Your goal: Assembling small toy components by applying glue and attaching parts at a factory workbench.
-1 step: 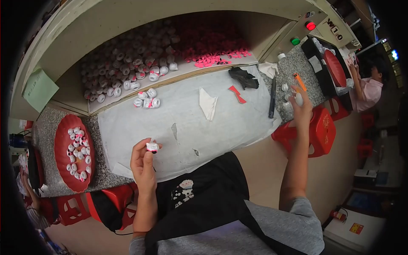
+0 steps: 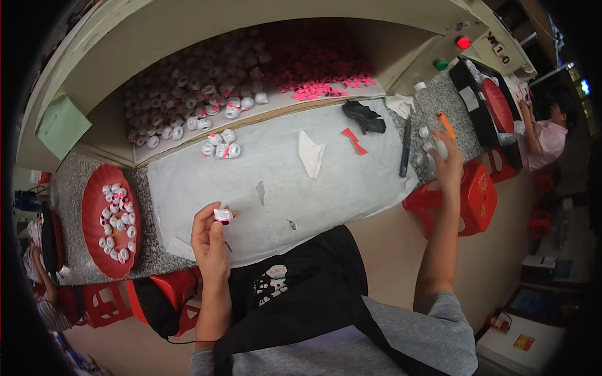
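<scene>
My left hand [image 2: 212, 241] is above the near left of the paper-covered worktop, its thumb and fingers closed on a small white figurine piece [image 2: 222, 215] with pink and black parts. Off the paper's right edge, my right hand [image 2: 449, 168] grips a white rounded object [image 2: 441, 149]; the fingers partly hide it, so its kind is unclear. Close by its fingertips stand a small white-topped container [image 2: 424, 132] and an orange-handled tool [image 2: 446, 123]. A group of similar white pieces [image 2: 222, 151] rests at the paper's far left.
A red scalloped tray [image 2: 94, 216] of white pieces lies on the left. White pieces [image 2: 188, 94] and pink parts [image 2: 313, 91] fill the shelf behind. A dark pen-like tool [image 2: 406, 147], white scrap [image 2: 311, 154], red scrap [image 2: 354, 141] and black scrap [image 2: 364, 118] lie on the paper. A co-worker [image 2: 552, 131] sits at far right.
The whole view has shifted slightly. Both hands keep their grips and stay in nearly the same places.
</scene>
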A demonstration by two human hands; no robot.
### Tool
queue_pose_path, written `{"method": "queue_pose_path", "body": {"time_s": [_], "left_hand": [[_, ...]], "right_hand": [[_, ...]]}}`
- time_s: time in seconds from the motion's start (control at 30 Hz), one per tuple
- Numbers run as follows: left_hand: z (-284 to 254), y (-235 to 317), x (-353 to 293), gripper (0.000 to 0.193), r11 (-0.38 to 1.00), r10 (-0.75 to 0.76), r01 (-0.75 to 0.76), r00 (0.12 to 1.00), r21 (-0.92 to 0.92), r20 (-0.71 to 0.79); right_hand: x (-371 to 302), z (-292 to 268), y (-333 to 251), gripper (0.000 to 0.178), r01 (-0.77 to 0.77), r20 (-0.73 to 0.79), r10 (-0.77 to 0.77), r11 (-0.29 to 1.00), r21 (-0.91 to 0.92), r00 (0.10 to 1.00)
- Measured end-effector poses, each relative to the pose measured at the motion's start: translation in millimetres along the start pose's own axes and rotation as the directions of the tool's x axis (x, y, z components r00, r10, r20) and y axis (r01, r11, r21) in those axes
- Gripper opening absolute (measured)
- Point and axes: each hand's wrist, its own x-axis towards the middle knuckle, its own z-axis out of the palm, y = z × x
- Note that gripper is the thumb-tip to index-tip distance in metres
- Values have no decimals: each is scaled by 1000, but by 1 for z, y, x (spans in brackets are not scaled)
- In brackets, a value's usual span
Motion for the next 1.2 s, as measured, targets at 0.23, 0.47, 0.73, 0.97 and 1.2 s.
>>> {"method": "queue_pose_path", "body": {"time_s": [0.23, 0.47, 0.73, 0.97, 1.2], "left_hand": [[-7, 5, 4, 25, 1000, 18, -19, 999, -23, -52], [-22, 9, -1, 26, 999, 34, -35, 996, -9, -81], [-30, 9, 2, 26, 998, 22, -24, 999, -59, -42], [-33, 8, -7, 26, 987, 87, -101, 990, -122, -114], [-47, 8, -16, 24, 981, 40, -69, 986, -179, -160]], "right_hand": [[16, 1, 38, 57, 84, 271, -13, 964, -252, 962], [31, 16, 67, 40, 121, 273, -68, 976, -181, 960], [27, 14, -66, 28, 86, 230, -126, 981, 176, 965], [57, 91, -259, 22, 490, 235, -717, 641, 590, 656], [92, 146, -349, 34, 251, 599, -430, 898, 361, 675]]}}
